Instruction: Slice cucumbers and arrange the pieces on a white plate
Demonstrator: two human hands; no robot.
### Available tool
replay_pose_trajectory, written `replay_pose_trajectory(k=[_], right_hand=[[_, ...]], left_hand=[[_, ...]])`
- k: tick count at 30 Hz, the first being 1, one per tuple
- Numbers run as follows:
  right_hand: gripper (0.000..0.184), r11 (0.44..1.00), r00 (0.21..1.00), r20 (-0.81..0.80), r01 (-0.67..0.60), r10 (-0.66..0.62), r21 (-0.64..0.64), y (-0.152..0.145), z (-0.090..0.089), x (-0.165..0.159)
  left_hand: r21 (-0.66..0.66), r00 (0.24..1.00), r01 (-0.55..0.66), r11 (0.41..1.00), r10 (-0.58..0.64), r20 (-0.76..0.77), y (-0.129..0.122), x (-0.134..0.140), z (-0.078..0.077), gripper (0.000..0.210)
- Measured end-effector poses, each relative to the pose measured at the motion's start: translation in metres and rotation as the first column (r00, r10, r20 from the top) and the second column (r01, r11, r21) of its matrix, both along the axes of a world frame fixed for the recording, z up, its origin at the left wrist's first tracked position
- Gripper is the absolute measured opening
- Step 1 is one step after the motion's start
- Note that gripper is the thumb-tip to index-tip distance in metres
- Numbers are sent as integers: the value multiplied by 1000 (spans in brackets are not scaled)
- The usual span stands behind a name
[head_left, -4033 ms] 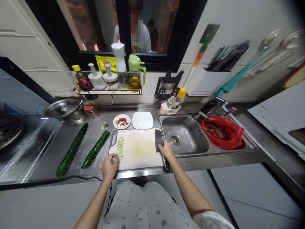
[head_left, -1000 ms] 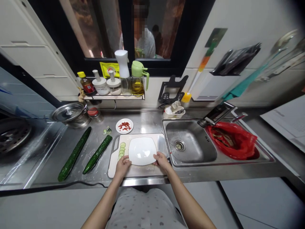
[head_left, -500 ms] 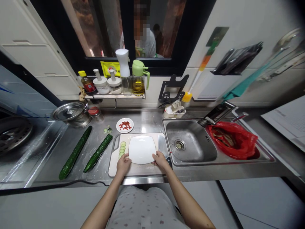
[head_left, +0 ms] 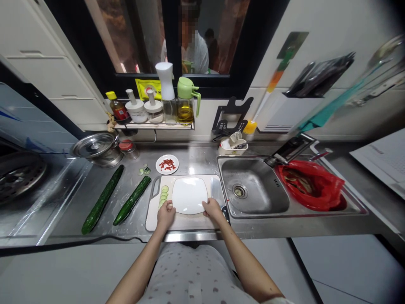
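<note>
Both hands grip a white squarish plate (head_left: 190,195) by its near corners, over the cutting board (head_left: 186,222). My left hand (head_left: 166,214) is closed on the left corner, my right hand (head_left: 213,208) on the right one. Nothing lies on the plate. A row of cucumber slices (head_left: 163,195) shows on the board just left of it. To the right of the plate rests a knife (head_left: 216,188), its blade flat on the board and its dark handle partly behind my right hand. Whether the plate touches the board I cannot tell.
Two cucumbers (head_left: 103,199) lie at the left, with trimmed bits (head_left: 144,169) nearby. Behind the board sits a small plate of chopped red pieces (head_left: 167,164). The sink (head_left: 253,185) is at the right, beside a red plastic bag (head_left: 311,185). A lidded pot (head_left: 96,150) and a seasoning shelf (head_left: 155,126) stand behind.
The view has shifted slightly, so everything appears a little higher and to the right. Both hands keep their hold on the plate, which stays over the board.
</note>
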State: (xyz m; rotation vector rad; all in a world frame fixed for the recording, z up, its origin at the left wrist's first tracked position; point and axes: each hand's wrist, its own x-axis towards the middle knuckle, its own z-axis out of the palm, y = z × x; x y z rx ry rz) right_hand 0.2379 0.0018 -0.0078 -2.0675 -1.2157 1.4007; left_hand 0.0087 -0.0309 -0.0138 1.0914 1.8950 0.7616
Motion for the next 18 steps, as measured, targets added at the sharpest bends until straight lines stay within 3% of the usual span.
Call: replay_pose_trajectory(k=[3,7,13,18], right_hand=[[16,994,964,244,-111,104,18,2,6,1],[20,972,875,443,-231,193,33,3,16,0],[32,938,761,569,-343,310,-52,2,31,-3],[38,932,733,605,-359,311,-44,-5,45,-1]], left_hand=[[7,1000,9,1000,-9,0,0,0,1,34],[14,1000,4,1000,-4,7,0,0,4,33],[28,1000,23,999,-22,-22,-5,1,14,39],[82,973,56,995,-36,-226,-18,-19,26,35]])
